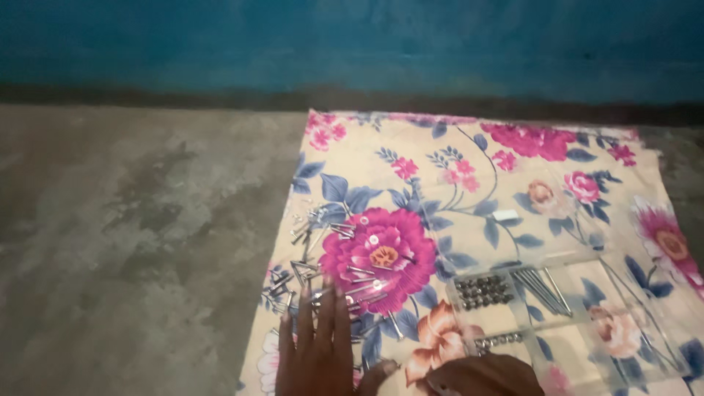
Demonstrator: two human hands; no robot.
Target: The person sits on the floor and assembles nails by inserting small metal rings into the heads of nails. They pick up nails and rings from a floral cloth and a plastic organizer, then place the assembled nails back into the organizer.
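Observation:
My left hand lies flat and open on a floral cloth, its fingers spread over a scattered pile of metal screws and bolts. At the bottom edge my right hand shows only partly, resting on the cloth near a clear plastic compartment tray. I cannot make out its fingers. Inside the tray sit a cluster of dark nuts, a bundle of long metal rods and a row of small nuts.
The cloth lies on a rough grey concrete floor. A blue wall with a dark base strip runs along the back. A small white piece rests on the cloth above the tray.

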